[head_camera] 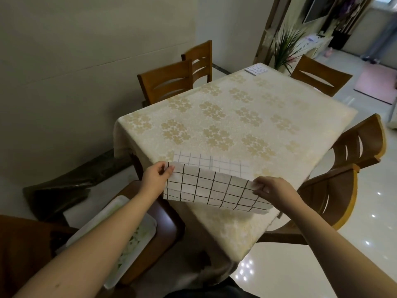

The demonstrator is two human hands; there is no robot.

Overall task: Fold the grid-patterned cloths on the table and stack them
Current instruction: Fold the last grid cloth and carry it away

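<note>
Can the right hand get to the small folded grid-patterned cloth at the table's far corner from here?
Probably not yet. The right hand and left hand both pinch the grid-patterned cloth at the near edge; the small folded grid-patterned cloth lies across the whole table.

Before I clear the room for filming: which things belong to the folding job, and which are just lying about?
Job:
grid cloth, pinched by left hand and right hand
folded grid cloth at the far corner
table

Lying about:
white tray
potted plant
pink mat
</note>
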